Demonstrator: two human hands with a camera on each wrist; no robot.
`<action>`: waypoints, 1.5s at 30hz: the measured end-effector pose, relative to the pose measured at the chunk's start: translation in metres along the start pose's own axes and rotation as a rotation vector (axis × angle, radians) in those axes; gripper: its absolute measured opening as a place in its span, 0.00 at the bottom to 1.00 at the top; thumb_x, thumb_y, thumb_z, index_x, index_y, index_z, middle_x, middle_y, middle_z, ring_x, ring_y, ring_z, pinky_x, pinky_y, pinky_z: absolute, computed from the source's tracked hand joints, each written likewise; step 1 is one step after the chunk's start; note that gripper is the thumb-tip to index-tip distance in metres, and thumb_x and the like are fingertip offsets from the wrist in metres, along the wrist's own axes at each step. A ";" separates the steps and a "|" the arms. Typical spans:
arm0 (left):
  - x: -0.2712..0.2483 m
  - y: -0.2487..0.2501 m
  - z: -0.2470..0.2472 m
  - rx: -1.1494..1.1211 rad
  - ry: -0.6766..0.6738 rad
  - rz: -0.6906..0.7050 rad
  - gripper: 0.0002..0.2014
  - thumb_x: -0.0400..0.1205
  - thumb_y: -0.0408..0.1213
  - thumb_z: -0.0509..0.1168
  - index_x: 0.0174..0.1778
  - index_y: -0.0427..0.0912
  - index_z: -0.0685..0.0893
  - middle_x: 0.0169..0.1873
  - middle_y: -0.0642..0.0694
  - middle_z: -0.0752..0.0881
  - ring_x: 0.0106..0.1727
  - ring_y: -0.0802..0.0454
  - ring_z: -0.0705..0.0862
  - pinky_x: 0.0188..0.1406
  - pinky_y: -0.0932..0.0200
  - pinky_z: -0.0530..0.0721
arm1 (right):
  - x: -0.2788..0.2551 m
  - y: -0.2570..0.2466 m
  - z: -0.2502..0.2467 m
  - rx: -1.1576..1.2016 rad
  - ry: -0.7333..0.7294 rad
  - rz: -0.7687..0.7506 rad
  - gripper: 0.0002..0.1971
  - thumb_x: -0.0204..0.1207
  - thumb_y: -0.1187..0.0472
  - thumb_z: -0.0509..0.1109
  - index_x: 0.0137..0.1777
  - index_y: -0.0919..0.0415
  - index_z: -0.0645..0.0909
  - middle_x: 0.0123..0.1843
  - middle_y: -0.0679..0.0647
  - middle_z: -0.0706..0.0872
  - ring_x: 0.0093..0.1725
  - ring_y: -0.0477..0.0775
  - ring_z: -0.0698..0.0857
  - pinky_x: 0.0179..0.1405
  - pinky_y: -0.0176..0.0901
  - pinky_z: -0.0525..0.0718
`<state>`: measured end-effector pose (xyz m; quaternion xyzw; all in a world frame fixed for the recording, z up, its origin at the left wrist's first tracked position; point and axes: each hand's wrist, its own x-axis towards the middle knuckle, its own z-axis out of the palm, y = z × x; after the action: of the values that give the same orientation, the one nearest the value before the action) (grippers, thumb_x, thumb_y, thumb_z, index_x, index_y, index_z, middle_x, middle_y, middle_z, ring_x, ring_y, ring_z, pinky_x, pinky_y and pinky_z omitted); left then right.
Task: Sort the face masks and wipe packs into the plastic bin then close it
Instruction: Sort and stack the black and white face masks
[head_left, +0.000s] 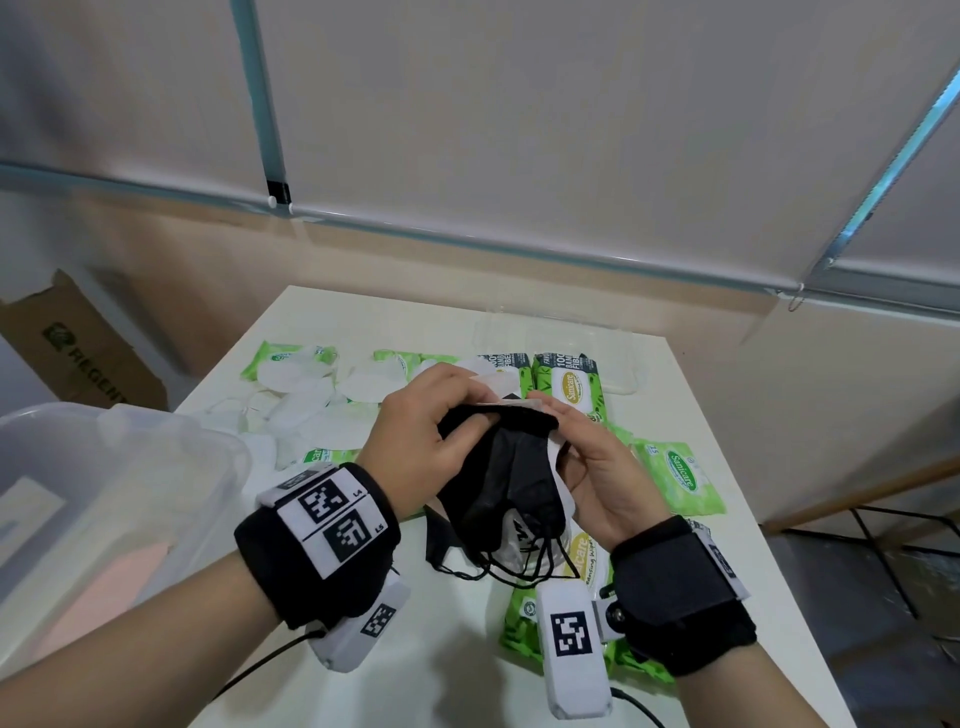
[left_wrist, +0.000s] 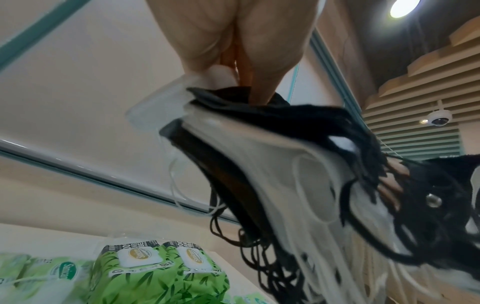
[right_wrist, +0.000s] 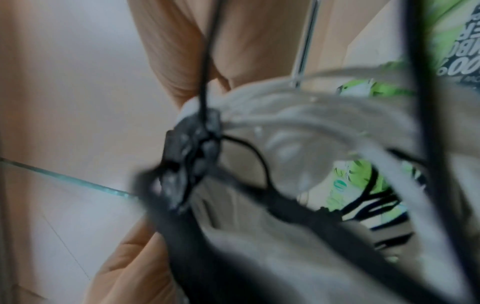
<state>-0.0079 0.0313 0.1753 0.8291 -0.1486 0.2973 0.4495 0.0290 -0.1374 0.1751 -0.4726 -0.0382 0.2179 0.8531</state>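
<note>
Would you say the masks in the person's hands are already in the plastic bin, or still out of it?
Out. Both the left hand and right hand grip the stack of masks above the table; the plastic bin sits apart, leftward.

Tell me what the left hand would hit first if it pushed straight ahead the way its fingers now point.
Probably the right hand: the left hand points rightward across the bunch of masks both hold, so only those masks lie between them. Depth is unclear.

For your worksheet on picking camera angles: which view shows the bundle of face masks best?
The head view: both hands, left hand and right hand, grip the black-and-white mask bundle above the table. The left wrist view shows its stacked edges close up; the right wrist view is a blur.
</note>
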 end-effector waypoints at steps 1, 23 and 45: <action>0.000 0.001 0.000 -0.003 0.005 0.003 0.10 0.75 0.41 0.63 0.43 0.41 0.87 0.41 0.59 0.81 0.47 0.69 0.78 0.51 0.78 0.72 | 0.000 0.001 0.001 -0.004 -0.013 0.005 0.16 0.74 0.67 0.68 0.62 0.67 0.80 0.54 0.59 0.85 0.55 0.52 0.84 0.55 0.41 0.83; 0.036 0.044 -0.082 -0.173 -0.202 -0.086 0.08 0.67 0.48 0.67 0.39 0.51 0.85 0.33 0.48 0.87 0.34 0.55 0.86 0.34 0.55 0.88 | 0.006 -0.012 -0.026 -0.608 0.161 -0.178 0.17 0.71 0.73 0.72 0.55 0.53 0.82 0.47 0.55 0.87 0.40 0.54 0.82 0.45 0.49 0.82; 0.022 0.014 -0.010 -0.006 -0.314 -0.085 0.11 0.74 0.41 0.67 0.50 0.46 0.88 0.43 0.60 0.83 0.49 0.66 0.80 0.52 0.76 0.73 | -0.010 -0.014 0.007 -0.383 -0.105 -0.160 0.20 0.66 0.67 0.69 0.60 0.56 0.79 0.35 0.53 0.88 0.29 0.45 0.83 0.28 0.33 0.80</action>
<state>-0.0015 0.0319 0.2026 0.8696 -0.1828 0.1442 0.4355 0.0233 -0.1425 0.1922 -0.6096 -0.1605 0.1627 0.7590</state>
